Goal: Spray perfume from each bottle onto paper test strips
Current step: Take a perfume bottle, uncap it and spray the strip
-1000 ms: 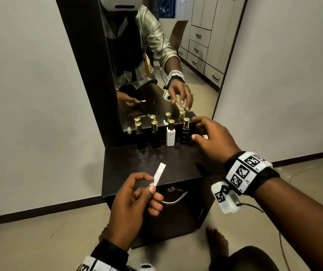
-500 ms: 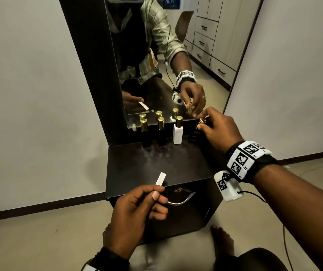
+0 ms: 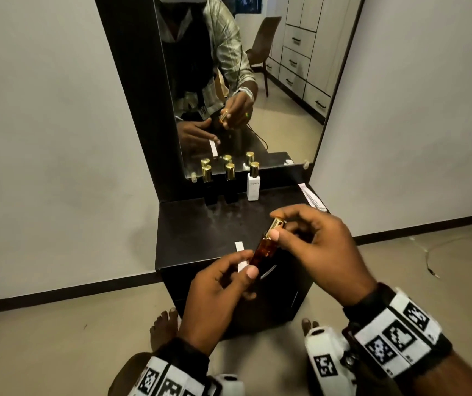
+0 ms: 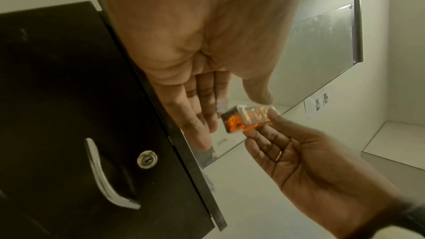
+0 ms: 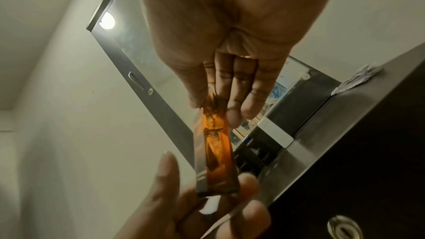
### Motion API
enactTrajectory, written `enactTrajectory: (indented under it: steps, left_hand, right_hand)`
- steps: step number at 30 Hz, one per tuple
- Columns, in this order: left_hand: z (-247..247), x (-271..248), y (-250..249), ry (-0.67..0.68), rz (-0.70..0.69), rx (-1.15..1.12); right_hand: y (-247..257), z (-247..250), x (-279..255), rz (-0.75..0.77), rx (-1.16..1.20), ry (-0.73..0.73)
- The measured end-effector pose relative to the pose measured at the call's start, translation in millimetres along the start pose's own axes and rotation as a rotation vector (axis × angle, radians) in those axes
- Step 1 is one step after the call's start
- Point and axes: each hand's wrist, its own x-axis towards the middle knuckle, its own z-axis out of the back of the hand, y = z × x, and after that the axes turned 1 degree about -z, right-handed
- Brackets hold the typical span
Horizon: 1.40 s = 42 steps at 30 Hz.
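Mirror: tall, dark-framed, standing at the back of the cabinet; it reflects the person's hands, a chair and drawers.
Cabinet: dark top, with a door below that has a curved metal handle and a keyhole.
Right hand: over the cabinet's front edge; thumb and forefinger pinch the gold cap of the amber bottle, the other fingers loosely curved behind it. A ring sits on one finger.
Left hand: just below and left of the right hand; thumb and fingers curl round the amber bottle's lower end and also hold the strip.
Amber bottle: slim, tilted, cap end up and to the right, held in the air between both hands above the cabinet's front edge. Whether the cap is seated or lifting, I cannot tell.
Row of bottles: two dark bottles and a white bottle, all gold-capped, upright against the mirror at the cabinet's back.
Strip: white paper, its free end poking up past the left fingers, just left of the amber bottle.
Spare strips: a small pile at the cabinet's right rear corner, well apart from the hands.
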Motion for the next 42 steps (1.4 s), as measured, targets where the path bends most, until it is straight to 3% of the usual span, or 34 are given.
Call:
enactTrajectory:
  steps: [5,15,19,22,26,30,33,38,42]
  left_hand:
    - [-5.0,-7.6,-5.9,0.033,-0.057,0.035]
    - [-8.5,-13.1,-0.4,0.057,-0.036,-0.032]
    - [-4.0,-12.2,3.1,0.080,0.014,-0.076]
    - [0.2,-13.0,11.0,0.061,0.031,-0.084]
    - [4.1,-16.8,18.3,0.016,0.036,-0.064]
    - [7.1,-16.1,25.1,-0.015,0.037,-0.043]
    - [8.1,-14.5,27.3,-0.028,0.035,-0.042]
    - [9.4,-12.6,27.0,-0.027,0.042,-0.032]
    - [9.1,-12.2,24.8,-0.016,0.043,-0.041]
  right_hand:
    - [8.0,-1.2,-16.0,0.025,0.077,0.015]
    - [6.3,6.3,-19.4,0.005,0.119,0.054]
    - [10.3,8.6,-14.6,0.013,0.241,0.091]
    - [3.9,15.1,-1.3,0.037,0.276,-0.032]
    - [-33.4,16.7,20.7,-0.050,0.025,-0.222]
    - [-73.1,6.6,35.5,-0.160,-0.245,-0.256]
    - [-89.4,2.0,39.5,-0.154,-0.443,-0.249]
    - [-94.8,0.2,38.7,-0.153,-0.524,-0.246]
    - [-83.8,6.8,29.9,-0.128,-0.434,-0.268]
